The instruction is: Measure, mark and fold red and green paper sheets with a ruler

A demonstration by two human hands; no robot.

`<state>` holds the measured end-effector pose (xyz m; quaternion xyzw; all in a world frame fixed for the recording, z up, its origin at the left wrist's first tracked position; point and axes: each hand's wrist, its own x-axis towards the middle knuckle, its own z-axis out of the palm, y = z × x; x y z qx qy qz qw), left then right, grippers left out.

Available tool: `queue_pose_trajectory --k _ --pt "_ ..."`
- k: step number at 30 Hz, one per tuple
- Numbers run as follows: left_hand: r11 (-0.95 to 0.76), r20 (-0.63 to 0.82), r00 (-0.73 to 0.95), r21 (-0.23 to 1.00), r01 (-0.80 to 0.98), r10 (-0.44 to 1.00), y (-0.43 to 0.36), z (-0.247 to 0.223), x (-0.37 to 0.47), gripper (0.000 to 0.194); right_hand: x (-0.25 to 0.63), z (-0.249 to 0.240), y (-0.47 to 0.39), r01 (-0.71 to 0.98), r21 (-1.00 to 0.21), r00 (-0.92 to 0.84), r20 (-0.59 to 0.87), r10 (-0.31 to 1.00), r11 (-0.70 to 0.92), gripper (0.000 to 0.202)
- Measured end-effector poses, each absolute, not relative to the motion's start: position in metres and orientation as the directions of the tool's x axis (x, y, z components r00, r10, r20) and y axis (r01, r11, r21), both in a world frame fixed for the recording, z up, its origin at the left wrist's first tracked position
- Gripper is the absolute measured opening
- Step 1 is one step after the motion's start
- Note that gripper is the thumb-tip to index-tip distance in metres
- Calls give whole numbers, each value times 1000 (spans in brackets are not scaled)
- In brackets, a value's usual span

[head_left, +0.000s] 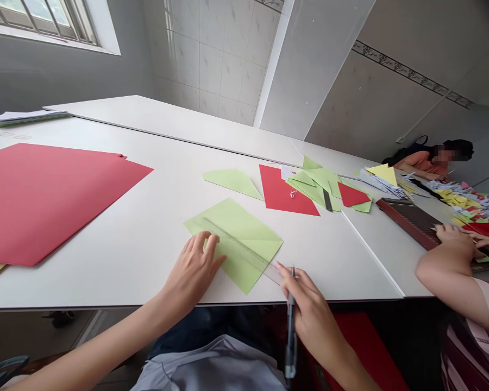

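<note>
A square of light green paper (pixel 244 231) with a faint crease lies on the white table before me. Across it runs a clear ruler (pixel 244 245), its near end past the paper's edge. My left hand (pixel 198 260) rests on the left part of the paper and ruler, fingers bent and thumb apart, gripping nothing. In my right hand (pixel 303 298) is a dark pen (pixel 291 331), hanging down between the fingers. The right index fingertip is at the ruler's near end. Just beyond the square lies a cut green piece (pixel 232 180).
Large red sheets (pixel 57 201) lie at the left. Ahead to the right are a red sheet (pixel 283 195) and several green pieces (pixel 315 176). A co-worker's hand (pixel 456 241) works by a paper cutter (pixel 407 220) at right; another person (pixel 424 160) sits farther back.
</note>
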<state>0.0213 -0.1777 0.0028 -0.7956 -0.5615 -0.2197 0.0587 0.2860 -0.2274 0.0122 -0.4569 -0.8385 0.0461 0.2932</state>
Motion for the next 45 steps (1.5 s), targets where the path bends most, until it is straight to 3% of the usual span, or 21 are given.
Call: queue_pose_trajectory --k 4,10,15,21,24,28,33,38,45 --pt "-359 435 265 148 922 860 -181 7 22 25 274 10 -228 744 -298 -426 477 769 598 77" --pt "-392 398 320 112 913 860 -186 12 26 26 306 0 -254 732 -379 -342 515 786 566 44" --pt "-372 378 301 130 919 876 -198 11 27 25 307 -7 -254 738 -311 -411 496 765 598 44" --pt "-410 384 317 189 892 867 -208 9 18 26 301 -3 -245 754 -392 -342 451 825 527 31" --pt "-456 367 362 211 864 857 -206 13 11 35 321 0 -234 801 -391 -272 438 857 454 27" --pt "-570 311 499 209 795 809 -195 17 5 62 353 -1 -210 876 -358 -135 462 876 324 20" --pt "-663 244 618 206 720 747 -169 16 3 77 373 -8 -185 870 -413 -49 471 881 269 13" --pt "-696 184 673 241 676 717 -143 30 1 54 380 -12 -183 845 -464 -10 483 876 265 14" --pt "-553 88 552 269 788 829 -96 49 10 54 386 -19 -199 782 -547 51 535 844 299 24"
